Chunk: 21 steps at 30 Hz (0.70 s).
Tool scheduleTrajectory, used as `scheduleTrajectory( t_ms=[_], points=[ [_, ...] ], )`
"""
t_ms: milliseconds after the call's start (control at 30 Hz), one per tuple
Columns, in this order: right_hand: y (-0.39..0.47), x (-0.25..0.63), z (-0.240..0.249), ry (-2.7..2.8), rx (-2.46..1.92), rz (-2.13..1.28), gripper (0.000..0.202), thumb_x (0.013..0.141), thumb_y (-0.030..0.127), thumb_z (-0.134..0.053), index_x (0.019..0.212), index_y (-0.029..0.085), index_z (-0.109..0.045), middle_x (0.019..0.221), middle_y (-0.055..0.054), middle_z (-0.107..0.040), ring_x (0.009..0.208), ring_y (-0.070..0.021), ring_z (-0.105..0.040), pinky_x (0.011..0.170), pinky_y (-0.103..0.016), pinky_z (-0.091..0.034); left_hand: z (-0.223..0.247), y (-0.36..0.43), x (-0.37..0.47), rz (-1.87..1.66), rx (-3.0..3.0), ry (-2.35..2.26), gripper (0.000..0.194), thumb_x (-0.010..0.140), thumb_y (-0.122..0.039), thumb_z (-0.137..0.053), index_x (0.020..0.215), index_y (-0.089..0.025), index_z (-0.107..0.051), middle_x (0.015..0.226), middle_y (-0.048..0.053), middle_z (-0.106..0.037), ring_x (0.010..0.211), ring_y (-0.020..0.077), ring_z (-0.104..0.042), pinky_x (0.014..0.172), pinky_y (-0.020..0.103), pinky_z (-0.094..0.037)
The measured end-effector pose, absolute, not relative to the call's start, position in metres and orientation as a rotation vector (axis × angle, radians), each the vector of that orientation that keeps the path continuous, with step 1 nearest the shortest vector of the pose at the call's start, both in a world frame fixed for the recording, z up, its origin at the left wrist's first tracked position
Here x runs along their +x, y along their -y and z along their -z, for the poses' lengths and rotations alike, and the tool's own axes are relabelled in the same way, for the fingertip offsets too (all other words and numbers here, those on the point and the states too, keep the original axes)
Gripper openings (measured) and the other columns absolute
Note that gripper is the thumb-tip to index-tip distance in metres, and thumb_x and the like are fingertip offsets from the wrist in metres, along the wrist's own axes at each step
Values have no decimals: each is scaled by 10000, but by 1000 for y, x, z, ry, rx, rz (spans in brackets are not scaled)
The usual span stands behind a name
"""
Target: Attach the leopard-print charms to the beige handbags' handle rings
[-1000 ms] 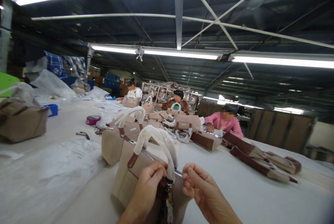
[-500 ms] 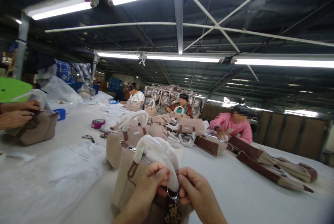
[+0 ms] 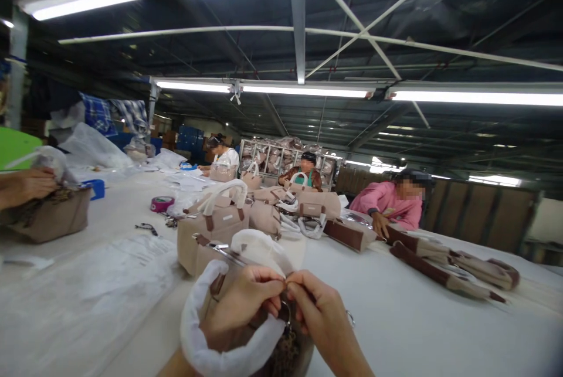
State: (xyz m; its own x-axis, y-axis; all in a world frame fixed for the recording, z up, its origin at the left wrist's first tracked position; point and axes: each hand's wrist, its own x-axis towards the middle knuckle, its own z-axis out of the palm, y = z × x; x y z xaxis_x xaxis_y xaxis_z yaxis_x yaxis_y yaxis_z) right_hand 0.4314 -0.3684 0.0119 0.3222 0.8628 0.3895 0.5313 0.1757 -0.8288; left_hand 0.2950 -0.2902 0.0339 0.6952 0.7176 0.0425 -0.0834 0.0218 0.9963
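A beige handbag (image 3: 206, 257) stands at the table's near edge, with two handles wrapped in white material. One wrapped handle (image 3: 191, 318) loops down over my left wrist; the other rises behind my fingers. My left hand (image 3: 246, 301) and my right hand (image 3: 319, 306) meet above the bag, fingertips pinched together. What they pinch is too small to make out. Just below the fingers hangs a metal ring (image 3: 288, 312) with a dark patterned charm (image 3: 284, 353).
More beige bags (image 3: 224, 218) crowd the table (image 3: 396, 318) ahead. Plastic sheeting (image 3: 109, 289), purple tape (image 3: 162, 204) and a blue dispenser (image 3: 94, 189) are on the left. Another person's hands (image 3: 33, 186) hold a bag at far left. Brown-beige pieces (image 3: 422, 265) lie right, near a person in pink (image 3: 382, 204).
The near handle has dropped forward over my left wrist. My hands have drawn together above the ring. The person in pink has reached down toward the brown pieces.
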Motion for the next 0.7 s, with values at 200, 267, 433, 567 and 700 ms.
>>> scheduleTrajectory(
  t_ms=[200, 267, 433, 567, 700],
  points=[
    [370, 435, -13, 1266, -1504, -374, 279, 838, 443, -509, 762, 202, -628, 499, 55, -505, 406, -116, -478, 408, -203, -387, -32, 296, 297, -703, 1516, -549, 185, 657, -344, -582, 674, -161, -603, 510, -35, -560, 456, 90, -453, 477, 219, -287],
    [372, 438, -13, 1243, -1504, -411, 287, 822, 455, -513, 745, 201, -623, 496, 53, -510, 415, -118, -480, 407, -203, -393, -30, 297, 299, -730, 1504, -542, 199, 674, -343, -573, 725, -153, -608, 570, -30, -594, 460, 77, -431, 475, 213, -273],
    [375, 442, -15, 1207, -1467, -500, 300, 797, 478, -550, 735, 195, -623, 495, 57, -515, 414, -108, -464, 414, -204, -382, -27, 295, 302, -741, 1483, -520, 201, 676, -279, -577, 824, -151, -622, 747, 25, -707, 448, 59, -387, 456, 215, -225],
    [374, 443, -14, 1197, -1432, -530, 307, 789, 477, -568, 721, 185, -633, 497, 54, -517, 428, -103, -461, 420, -199, -375, -25, 292, 304, -725, 1539, -495, 158, 688, -275, -569, 735, -144, -644, 658, 24, -672, 431, 64, -391, 436, 219, -225],
    [374, 444, -10, 1212, -1421, -546, 302, 798, 461, -576, 726, 177, -647, 493, 48, -527, 433, -103, -466, 432, -198, -382, -26, 294, 306, -759, 1572, -521, 147, 716, -284, -558, 693, -151, -617, 612, 4, -623, 427, 62, -386, 430, 220, -237]
  ],
)
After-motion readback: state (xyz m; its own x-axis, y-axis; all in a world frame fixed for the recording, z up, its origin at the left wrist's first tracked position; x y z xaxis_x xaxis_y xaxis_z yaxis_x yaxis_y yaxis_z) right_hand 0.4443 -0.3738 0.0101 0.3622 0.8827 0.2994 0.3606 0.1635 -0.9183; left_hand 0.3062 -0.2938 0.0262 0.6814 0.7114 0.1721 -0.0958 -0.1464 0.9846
